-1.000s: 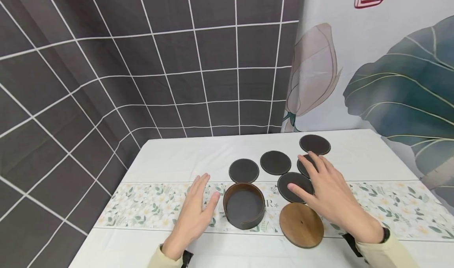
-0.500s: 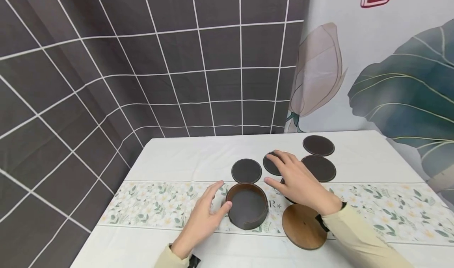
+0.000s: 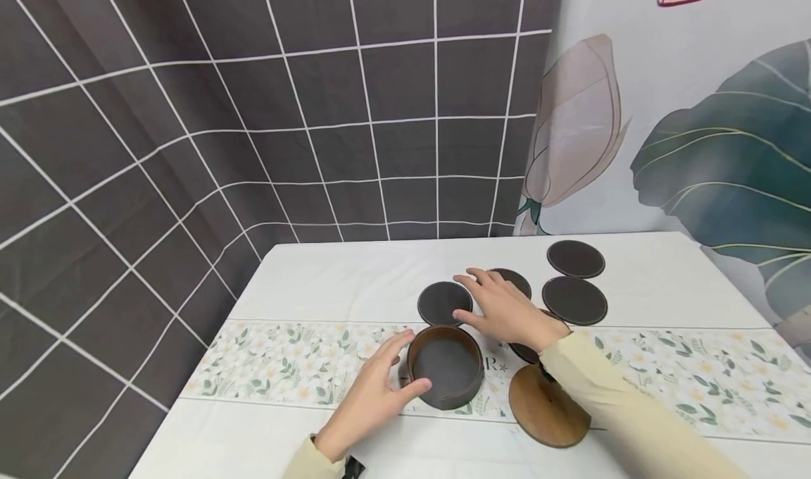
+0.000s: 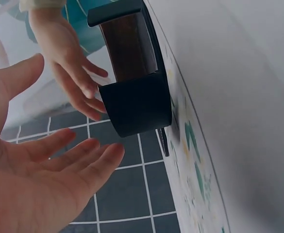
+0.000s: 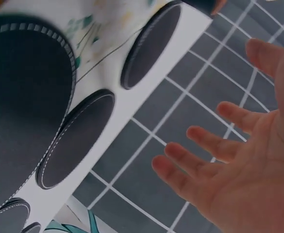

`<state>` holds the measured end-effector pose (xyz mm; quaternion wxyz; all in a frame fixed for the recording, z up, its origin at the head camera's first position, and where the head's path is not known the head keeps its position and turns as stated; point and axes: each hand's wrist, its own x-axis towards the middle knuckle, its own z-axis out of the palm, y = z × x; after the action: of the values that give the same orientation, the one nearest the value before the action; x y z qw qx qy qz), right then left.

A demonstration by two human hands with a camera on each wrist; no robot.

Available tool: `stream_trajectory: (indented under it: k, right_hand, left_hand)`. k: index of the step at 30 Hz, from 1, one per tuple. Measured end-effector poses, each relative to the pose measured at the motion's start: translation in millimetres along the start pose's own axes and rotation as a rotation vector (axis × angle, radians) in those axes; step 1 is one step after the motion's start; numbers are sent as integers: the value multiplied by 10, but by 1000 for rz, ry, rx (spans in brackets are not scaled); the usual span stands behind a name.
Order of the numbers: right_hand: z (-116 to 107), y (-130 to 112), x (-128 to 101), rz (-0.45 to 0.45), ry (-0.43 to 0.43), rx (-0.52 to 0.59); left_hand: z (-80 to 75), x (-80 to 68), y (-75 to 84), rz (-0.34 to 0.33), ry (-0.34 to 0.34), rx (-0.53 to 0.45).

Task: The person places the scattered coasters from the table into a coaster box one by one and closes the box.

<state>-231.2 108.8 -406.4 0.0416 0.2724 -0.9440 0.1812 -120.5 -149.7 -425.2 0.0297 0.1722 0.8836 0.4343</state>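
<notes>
the worktop (image 3: 633, 282) is covered by a white cloth, and a floral runner (image 3: 279, 366) is laid across it from side to side. on the runner an open round brown holder (image 3: 445, 366) is set, with a round wooden lid (image 3: 548, 407) lying flat just beside it at the near edge. five dark round coasters are spread behind: one (image 3: 442, 301) just behind the holder, one (image 3: 514, 279) partly hidden, one (image 3: 531, 352) half covered, and two (image 3: 574, 300) (image 3: 575, 258) farther right.
</notes>
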Motion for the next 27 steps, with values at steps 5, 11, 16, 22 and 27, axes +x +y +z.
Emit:
stream_trajectory:
  k: [5,11,16,22,27]
  right_hand:
    - [53,30,144,8,-58,-31]
    - [123,9,229,-7,-126,-50]
    - [176,-1,311,-3,-164,-52]
    - [236,-1,404,4,-220,-74]
    - [292,16,441,33,-266,-66]
  left_hand:
    - [12,5,-24,25,-25,1]
    - [36,-11,-17,17,-37,26]
    - [43,-19,-26,8,-51,32]
    - [46,-35,-43,1,-64,60]
    - [48,-46,-41,-8,-71,93]
